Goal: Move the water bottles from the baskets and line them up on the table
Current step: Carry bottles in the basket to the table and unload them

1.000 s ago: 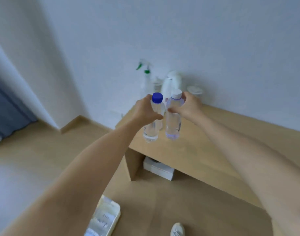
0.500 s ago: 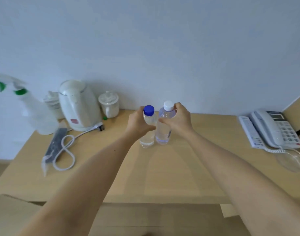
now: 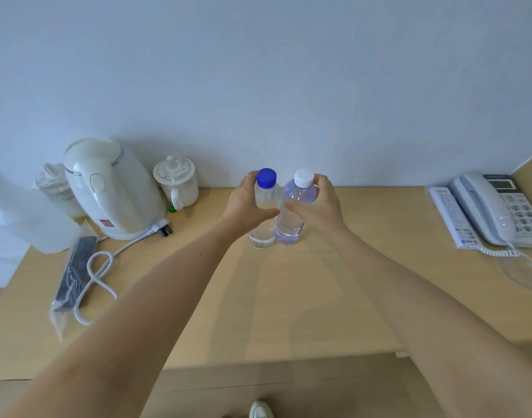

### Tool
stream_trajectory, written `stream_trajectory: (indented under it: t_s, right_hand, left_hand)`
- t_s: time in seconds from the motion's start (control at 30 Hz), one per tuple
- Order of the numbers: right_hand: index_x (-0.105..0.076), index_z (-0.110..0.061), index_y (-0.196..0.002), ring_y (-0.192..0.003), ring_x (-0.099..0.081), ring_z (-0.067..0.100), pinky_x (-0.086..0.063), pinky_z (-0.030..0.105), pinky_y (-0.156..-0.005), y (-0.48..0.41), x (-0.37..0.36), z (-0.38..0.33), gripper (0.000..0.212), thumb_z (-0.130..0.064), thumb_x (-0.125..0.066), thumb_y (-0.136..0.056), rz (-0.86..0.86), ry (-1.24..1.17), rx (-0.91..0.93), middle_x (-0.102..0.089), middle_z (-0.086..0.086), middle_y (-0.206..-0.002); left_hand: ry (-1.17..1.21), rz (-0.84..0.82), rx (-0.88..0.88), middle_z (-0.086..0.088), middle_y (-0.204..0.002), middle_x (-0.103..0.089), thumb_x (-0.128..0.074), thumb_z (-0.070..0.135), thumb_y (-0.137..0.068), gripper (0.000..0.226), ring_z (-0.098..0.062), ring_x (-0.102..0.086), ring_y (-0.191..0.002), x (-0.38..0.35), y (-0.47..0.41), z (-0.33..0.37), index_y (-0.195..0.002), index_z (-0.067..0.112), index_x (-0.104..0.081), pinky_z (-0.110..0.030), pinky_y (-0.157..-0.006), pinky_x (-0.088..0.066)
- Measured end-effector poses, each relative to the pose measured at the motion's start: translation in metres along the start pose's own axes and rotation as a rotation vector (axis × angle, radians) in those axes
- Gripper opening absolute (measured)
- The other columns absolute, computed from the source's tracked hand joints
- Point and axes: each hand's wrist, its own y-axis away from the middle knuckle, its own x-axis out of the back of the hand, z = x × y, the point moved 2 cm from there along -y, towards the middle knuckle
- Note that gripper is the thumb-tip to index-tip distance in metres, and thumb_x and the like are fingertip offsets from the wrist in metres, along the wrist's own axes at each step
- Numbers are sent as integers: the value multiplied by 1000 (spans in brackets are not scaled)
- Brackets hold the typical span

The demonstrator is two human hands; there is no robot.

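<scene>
As left hand point(image 3: 245, 206) grips blue-capped bottle point(image 3: 265, 196), right hand point(image 3: 320, 210) white-capped bottle point(image 3: 289, 226), both upright, caps up, touching.

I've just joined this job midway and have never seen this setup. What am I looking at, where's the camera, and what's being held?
There is no machine here. A person works with bare hands, and the one picture comes from a camera worn on their head, looking forward and down. The left hand grips a blue-capped bottle and the right hand grips a white-capped bottle. Both bottles are upright, side by side over the wooden table; I cannot tell whether their bases touch it. By the wall at left stand a white kettle and a lidded mug. A telephone sits at right.
</scene>
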Motion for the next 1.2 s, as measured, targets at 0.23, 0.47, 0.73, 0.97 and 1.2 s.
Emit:
stream_trajectory:
  t_s: [0.23, 0.47, 0.73, 0.97, 1.2]
  right_hand:
    - [-42, -2, -118, -99, -56, 26, -47, 33, -75, 35, -21, 26, 59, -23, -73, -72, 13, 39, -430, -53, 8, -113]
    - [-47, -8, -127, -113, -53, 22, -41, 27, -90, 106, -112, -29, 51, -25, -64, -83, -452, 344, -312, -52, 7, -127]
    - [-53, -13, -123, -120, -49, 21, -37, 23, -92, 294, -292, -88, 46, -26, -65, -81, -837, 565, 109, -53, 5, -130]
    - [-53, -10, -124, -118, -51, 22, -38, 26, -95, 473, -416, -70, 46, -23, -65, -82, -1244, 712, 334, -56, 8, -127]
    - [-55, -7, -120, -113, -55, 24, -41, 28, -92, 555, -510, 33, 42, -21, -64, -82, -1485, 903, 444, -58, 10, -123]
  left_hand:
    - [-102, -26, 103, -1, -147, -34, -76, 33, -73, 93, -21, -36, -131, 17, 25, -27, -144, 18, -19, -29, -100, -33]
    - [-165, 141, 286, -3, -138, -46, -69, 38, -78, 68, -22, -42, -127, 95, 133, -92, -135, 16, -39, -34, -100, -36]
    - [10, 376, 706, -5, -138, -47, -67, 33, -81, 62, -23, -47, -124, 198, 384, -221, -135, 13, -42, -31, -99, -38]
    - [140, 549, 1104, -7, -134, -50, -66, 31, -82, 59, -23, -46, -124, 212, 590, -305, -132, 10, -44, -28, -98, -37]
    - [303, 623, 1374, -8, -131, -53, -66, 32, -82, 57, -24, -51, -118, 127, 696, -403, -130, 10, -46, -29, -95, -40]
